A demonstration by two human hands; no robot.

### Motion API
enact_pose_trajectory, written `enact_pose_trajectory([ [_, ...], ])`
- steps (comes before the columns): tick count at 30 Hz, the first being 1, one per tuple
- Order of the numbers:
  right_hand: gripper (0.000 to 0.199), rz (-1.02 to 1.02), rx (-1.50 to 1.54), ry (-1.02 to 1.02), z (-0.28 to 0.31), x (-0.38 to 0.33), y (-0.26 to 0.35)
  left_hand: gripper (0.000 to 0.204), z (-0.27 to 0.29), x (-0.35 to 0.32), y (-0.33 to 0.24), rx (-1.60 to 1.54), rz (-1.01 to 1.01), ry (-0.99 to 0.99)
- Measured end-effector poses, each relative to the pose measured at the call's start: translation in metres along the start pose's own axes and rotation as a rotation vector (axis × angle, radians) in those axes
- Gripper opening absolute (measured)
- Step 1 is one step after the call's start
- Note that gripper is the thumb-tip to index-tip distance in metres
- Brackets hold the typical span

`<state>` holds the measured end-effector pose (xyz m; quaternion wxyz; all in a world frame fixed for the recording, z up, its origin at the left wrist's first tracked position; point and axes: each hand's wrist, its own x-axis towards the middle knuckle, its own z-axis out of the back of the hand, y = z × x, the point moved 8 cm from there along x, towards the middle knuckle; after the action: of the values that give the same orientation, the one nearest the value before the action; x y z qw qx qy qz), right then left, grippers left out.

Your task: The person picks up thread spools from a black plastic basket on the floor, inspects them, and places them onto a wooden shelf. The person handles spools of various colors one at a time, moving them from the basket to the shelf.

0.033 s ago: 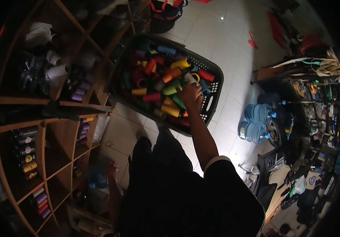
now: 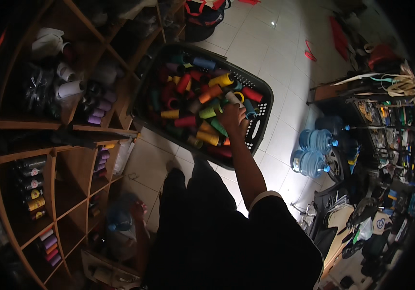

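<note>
A dark plastic basket (image 2: pixel 142 87) on the floor in front of me is heaped with thread spools in many colours. My right hand (image 2: pixel 232 116) reaches into its right side, fingers curled at the lower end of a white thread spool (image 2: pixel 232 97); the fingertips are partly hidden. Close by lie a light green spool (image 2: pixel 210 111), an orange spool (image 2: pixel 210 94), a teal spool (image 2: pixel 250 109) and a red spool (image 2: pixel 252 94). Low at my left side hangs my left hand (image 2: pixel 139 210), dim, with its fingers loosely apart and nothing visible in it.
Wooden shelving (image 2: pixel 55 193) with more spools runs along my left. Behind my left hand is a blue water bottle (image 2: pixel 119 220). On the right, large blue water bottles (image 2: pixel 313 140) lie on the tiled floor (image 2: pixel 280 77), beside cluttered shelves (image 2: pixel 386 130). A dark bag (image 2: pixel 207 21) sits beyond the basket.
My left hand has shifted slightly to the right. The view has moved a little; my right hand stays at nearly the same place among the spools.
</note>
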<state>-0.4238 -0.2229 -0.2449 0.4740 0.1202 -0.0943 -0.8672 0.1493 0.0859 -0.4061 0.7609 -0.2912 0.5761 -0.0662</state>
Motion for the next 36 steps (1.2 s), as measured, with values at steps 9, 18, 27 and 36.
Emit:
enact_pose_trajectory([
  [9, 0.034, 0.14, 0.618, -0.001, -0.006, 0.034, -0.022, 0.013, -0.052, -0.079, 0.094, 0.123, 0.093, -0.081],
  [18, 0.029, 0.209, 0.722, 0.159, -0.007, 0.092, 0.049, 0.013, -0.056, -0.072, 0.064, 0.116, 0.033, -0.209],
  [27, 0.045, 0.463, 0.141, 0.02, -0.065, 0.149, 0.089, 0.016, -0.063, -0.111, 0.049, 0.092, 0.049, -0.27],
  [36, 0.072, 0.422, 0.006, 0.198, -0.057, 0.114, 0.141, 0.016, -0.049, -0.128, 0.154, -0.007, 0.149, -0.203],
])
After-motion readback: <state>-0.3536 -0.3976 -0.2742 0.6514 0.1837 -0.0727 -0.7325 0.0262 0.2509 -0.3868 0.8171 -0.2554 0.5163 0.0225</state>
